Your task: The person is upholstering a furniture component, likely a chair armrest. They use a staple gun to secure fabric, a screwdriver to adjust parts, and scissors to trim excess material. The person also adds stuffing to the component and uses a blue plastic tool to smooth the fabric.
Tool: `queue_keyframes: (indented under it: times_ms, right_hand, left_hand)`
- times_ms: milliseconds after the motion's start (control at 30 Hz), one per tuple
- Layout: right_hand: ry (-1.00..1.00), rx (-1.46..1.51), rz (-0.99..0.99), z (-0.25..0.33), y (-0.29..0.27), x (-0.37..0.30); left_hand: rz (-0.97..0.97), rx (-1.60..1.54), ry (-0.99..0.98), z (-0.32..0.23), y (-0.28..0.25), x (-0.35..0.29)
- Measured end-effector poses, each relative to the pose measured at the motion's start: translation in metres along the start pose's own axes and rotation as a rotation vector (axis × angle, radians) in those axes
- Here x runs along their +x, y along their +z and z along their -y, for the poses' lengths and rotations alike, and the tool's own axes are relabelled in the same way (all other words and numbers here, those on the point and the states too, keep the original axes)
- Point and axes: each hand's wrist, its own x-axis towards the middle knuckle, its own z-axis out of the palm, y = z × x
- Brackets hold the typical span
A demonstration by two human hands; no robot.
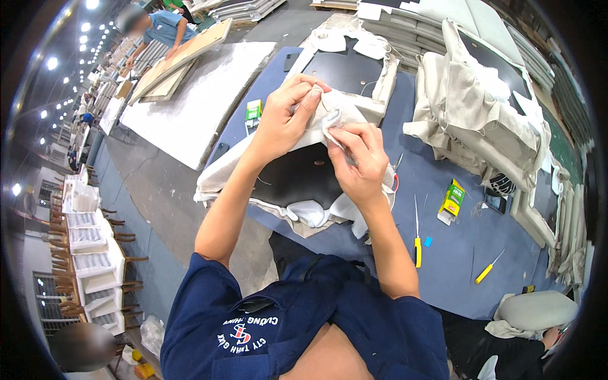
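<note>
1. Left fingers (304, 83): pinched on the raised edge of the beige fabric cover (345, 109).
2. Right fingers (356, 134): pinched on a fold of the same cover, nearer the body and just right of the left grip.
3. Cover belongs to an upholstered panel with a black backing board (297, 176); board lies face-up directly below the fingers, on the blue-grey table (453, 285).
4. White padding piece (308, 211) at the panel's near edge, body side of the fingers.
5. Beyond the fingers: second black-backed upholstered panel (347, 71).
6. Left of left fingers, near: green-and-white box (253, 111).
7. Right of right fingers: green-and-yellow box (451, 201); closer to the body, a yellow-handled tool (417, 252) with a small blue piece (429, 242) just beside it.
8. Farther right: second yellow-handled tool (485, 273), lying at a slant.
9. Well right and beyond: pile of beige upholstered panels (472, 120).
</note>
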Motion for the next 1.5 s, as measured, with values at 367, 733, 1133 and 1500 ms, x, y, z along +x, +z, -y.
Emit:
queue_keyframes:
  times_ms: [367, 733, 1133, 1500]
  right_hand:
    - [0.273, 0.477, -0.208, 0.011, 0.011, -0.016]
    - [0.371, 0.649, -0.271, 0.012, 0.012, -0.017]
    - [-0.097, 0.037, -0.098, 0.012, 0.008, -0.015]
    - [0.163, 0.189, 0.124, -0.027, -0.026, 0.013]
  left_hand:
    - [-0.019, 0.182, 0.492, 0.005, -0.004, -0.023]
    - [-0.055, 0.304, 0.327, -0.011, -0.001, -0.035]
    - [0.001, 0.216, 0.065, -0.022, 0.009, -0.031]
    - [-0.053, 0.32, 0.17, -0.006, -0.003, -0.04]
